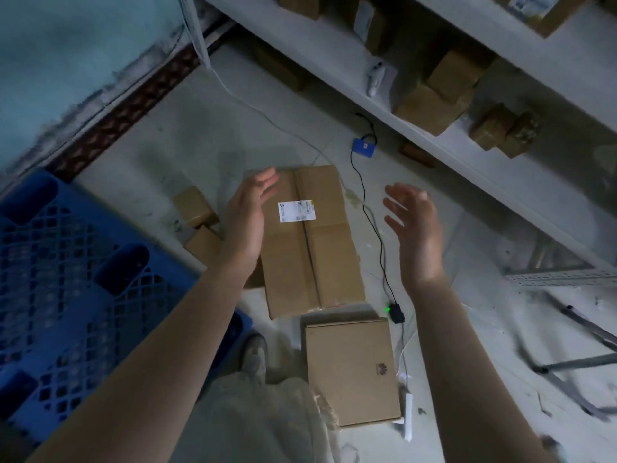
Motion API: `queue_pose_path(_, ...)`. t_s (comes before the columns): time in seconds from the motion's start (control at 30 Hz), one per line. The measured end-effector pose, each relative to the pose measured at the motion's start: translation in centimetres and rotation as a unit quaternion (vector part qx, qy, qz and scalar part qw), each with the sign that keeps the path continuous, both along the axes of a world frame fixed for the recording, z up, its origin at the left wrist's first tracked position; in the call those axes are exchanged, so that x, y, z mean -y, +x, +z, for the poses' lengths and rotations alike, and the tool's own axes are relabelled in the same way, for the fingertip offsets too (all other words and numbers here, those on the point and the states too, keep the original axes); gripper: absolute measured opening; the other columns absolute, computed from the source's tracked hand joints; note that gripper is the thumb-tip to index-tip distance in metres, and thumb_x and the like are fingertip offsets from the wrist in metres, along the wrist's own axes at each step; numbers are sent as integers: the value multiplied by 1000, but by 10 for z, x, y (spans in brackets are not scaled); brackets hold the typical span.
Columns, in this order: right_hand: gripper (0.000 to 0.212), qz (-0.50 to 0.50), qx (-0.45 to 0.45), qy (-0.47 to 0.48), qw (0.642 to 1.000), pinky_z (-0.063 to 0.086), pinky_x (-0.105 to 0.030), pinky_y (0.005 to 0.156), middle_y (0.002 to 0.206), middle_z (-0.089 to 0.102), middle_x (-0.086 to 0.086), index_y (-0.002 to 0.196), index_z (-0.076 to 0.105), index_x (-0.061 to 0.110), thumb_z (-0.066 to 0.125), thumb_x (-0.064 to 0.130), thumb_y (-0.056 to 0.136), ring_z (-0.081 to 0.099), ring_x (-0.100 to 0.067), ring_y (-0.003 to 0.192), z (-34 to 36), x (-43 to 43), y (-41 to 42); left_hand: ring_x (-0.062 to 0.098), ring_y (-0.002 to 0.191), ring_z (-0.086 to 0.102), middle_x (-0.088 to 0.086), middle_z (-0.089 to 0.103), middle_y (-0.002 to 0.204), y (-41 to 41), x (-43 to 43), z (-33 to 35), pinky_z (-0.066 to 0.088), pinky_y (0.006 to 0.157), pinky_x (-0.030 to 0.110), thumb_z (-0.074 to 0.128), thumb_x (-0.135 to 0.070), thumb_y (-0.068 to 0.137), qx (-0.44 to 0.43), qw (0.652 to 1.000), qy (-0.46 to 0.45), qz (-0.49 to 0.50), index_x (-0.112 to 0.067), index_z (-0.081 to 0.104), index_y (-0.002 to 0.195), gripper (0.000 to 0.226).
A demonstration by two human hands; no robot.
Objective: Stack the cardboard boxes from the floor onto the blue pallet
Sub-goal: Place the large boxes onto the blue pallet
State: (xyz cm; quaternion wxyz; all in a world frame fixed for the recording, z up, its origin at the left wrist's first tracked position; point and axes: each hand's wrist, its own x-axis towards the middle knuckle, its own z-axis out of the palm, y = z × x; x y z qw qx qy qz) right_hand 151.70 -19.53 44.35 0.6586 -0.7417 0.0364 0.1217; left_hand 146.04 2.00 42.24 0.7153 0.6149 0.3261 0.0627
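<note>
A large taped cardboard box (310, 248) with a white label lies on the grey floor in the middle. My left hand (248, 222) is open over its left edge, palm facing right. My right hand (415, 232) is open to the right of the box, apart from it, palm facing left. A flatter square box (352, 370) lies just in front of the large one. Two small boxes (197, 215) sit at its left, partly behind my left hand. The blue pallet (60, 295) fills the lower left with nothing on it.
A white shelf unit (444, 142) with several brown boxes runs along the right. A black cable (374, 225) with a small black device and a blue gadget (364, 148) lies on the floor right of the large box. Metal bars (581, 362) lie at the right. My shoe (255, 355) is near the pallet.
</note>
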Motion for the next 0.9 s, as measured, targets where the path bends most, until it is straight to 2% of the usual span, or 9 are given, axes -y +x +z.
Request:
queue_pose_path(0.13,52,2,-54,-24,998,42,-44,109,132,62,-2,125,58,22,36,55,91,58,-17,123,-82,-5,47,10,123,54,-5,57,132,14,-13,-95,39,105,33,31,-29,101,-59,997,47,-28,-24,53,128,36)
queue_pose_path(0.3,49,5,-90,-56,994,44,-36,105,132,62,4,124,60,24,43,55,89,59,-13,120,-213,-14,98,3,124,50,-11,56,137,32,-9,-230,38,109,36,31,-37,96,-137,986,86,-47,-30,56,129,42)
queue_pose_path(0.4,35,8,-97,-83,992,48,-26,93,114,67,20,116,65,33,48,51,91,63,-1,110,-295,-20,111,-3,118,49,-13,52,137,31,0,-314,40,108,37,36,-32,100,-171,972,138,-85,-33,55,130,36)
queue_pose_path(0.5,26,4,-81,-121,989,45,-16,82,99,69,26,106,67,38,53,51,88,63,11,96,-369,-18,116,17,133,41,-2,41,147,29,-3,-388,38,108,48,38,-43,95,-207,952,197,-107,-31,50,135,43)
queue_pose_path(0.57,36,4,-42,-164,986,46,-17,87,112,69,15,115,67,28,57,49,88,62,-2,109,-410,-15,117,26,138,33,3,36,149,24,-10,-432,36,110,51,44,-52,88,-240,928,263,-113,-29,39,140,57)
queue_pose_path(0.67,51,38,19,-246,968,37,-16,104,136,55,6,132,60,18,61,47,90,50,-14,130,-453,-8,123,34,139,30,8,24,154,17,-19,-478,35,110,51,59,-54,78,-310,917,245,-49,-26,16,149,88)
queue_pose_path(0.77,78,96,7,-354,930,25,-44,119,162,24,0,150,35,34,60,65,83,29,-26,146,-482,-5,128,31,138,30,9,20,156,16,-23,-503,35,106,41,67,-58,78,-291,916,274,-31,-22,4,153,105)
queue_pose_path(0.83,98,94,-58,-407,907,25,-56,117,165,13,-2,153,15,41,60,76,74,27,-36,146,-493,-7,128,24,129,42,8,32,150,21,-22,-510,42,102,35,72,-54,76,-274,933,235,5,-20,11,152,102)
queue_pose_path(0.9,111,72,-119,-420,897,30,-53,113,160,27,-8,155,11,33,64,78,68,33,-37,142,-501,-11,128,2,98,53,-5,53,123,25,-15,-513,46,78,9,75,-49,75,-280,946,157,35,-18,33,140,83)
